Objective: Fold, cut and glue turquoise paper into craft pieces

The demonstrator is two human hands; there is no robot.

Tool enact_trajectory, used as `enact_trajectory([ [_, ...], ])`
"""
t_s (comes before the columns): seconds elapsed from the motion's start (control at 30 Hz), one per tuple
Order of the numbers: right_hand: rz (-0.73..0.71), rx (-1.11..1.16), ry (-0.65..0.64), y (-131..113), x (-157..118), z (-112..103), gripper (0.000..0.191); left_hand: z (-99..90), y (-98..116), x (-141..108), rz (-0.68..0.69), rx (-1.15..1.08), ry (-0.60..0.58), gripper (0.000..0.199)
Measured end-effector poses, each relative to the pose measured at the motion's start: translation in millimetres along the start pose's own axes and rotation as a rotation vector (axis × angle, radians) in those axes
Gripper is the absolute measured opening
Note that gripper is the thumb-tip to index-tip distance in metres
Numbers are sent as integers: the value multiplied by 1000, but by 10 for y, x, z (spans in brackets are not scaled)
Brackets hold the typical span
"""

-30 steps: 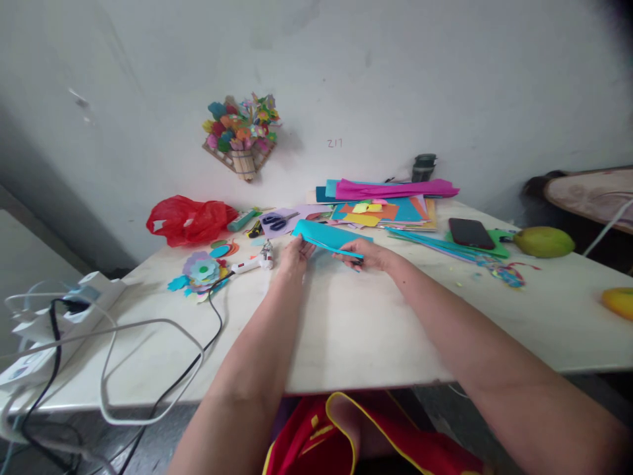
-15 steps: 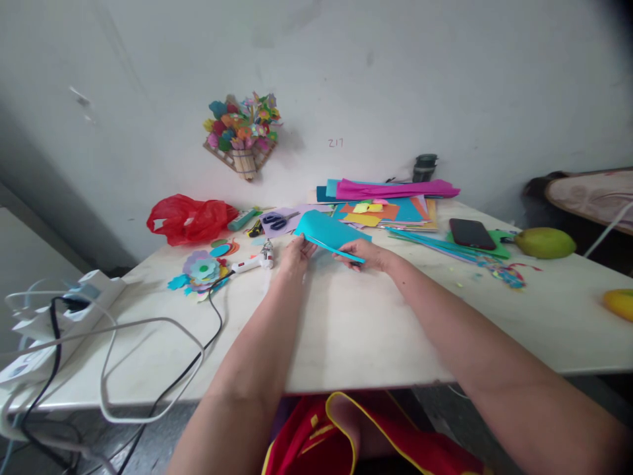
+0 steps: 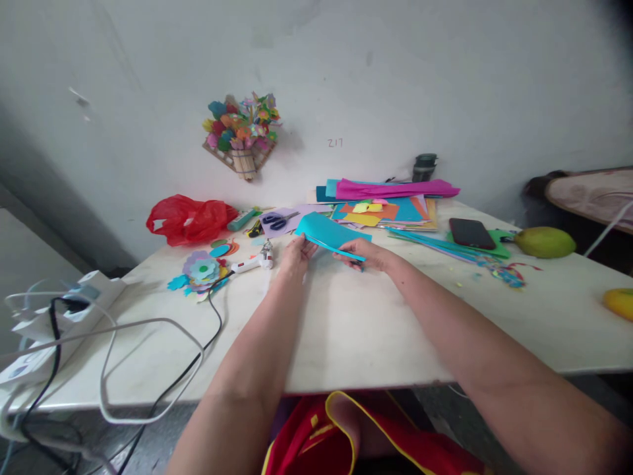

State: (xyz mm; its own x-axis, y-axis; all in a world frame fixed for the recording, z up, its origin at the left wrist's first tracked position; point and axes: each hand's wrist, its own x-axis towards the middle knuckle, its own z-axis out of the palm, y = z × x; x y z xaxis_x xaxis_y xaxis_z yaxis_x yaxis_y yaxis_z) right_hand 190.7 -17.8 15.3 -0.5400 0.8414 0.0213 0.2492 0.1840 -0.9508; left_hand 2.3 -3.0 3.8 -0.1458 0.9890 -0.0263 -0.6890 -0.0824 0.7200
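Observation:
A bright blue sheet of paper or foam is held just above the table, with a narrow strip along its near edge. My left hand pinches the sheet's left near corner between thumb and fingers. At the right end of the strip, my right hand is closed around what look like dark-handled scissors, mostly hidden by the fingers. To the left lie a white glue gun and a pile of cut paper flowers.
Purple-handled scissors and a red plastic bag lie behind on the left. Coloured sheets, blue strips, a phone and a green mango are at the right. Cables run from a power strip.
The fingers of my right hand have shifted slightly at the strip's end, and more of the dark handle shows below them. My left hand and the sheet stay almost in place.

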Motion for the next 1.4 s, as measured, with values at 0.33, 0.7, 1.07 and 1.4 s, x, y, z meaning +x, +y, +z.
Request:
enact_trajectory([
  [0.33,23,6,-13,25,27,-26,33,-18,-8,-3,3,19,-17,9],
  [0.7,31,6,-27,11,-6,-23,31,-33,37,11,28,25,24,7],
  [1.07,119,42,-9,-70,-27,2,31,-22,-15,-8,35,32,-50,8],
  [1.4,117,61,-6,-54,-11,1,30,-19,-3,-9,42,47,-64,13],
])
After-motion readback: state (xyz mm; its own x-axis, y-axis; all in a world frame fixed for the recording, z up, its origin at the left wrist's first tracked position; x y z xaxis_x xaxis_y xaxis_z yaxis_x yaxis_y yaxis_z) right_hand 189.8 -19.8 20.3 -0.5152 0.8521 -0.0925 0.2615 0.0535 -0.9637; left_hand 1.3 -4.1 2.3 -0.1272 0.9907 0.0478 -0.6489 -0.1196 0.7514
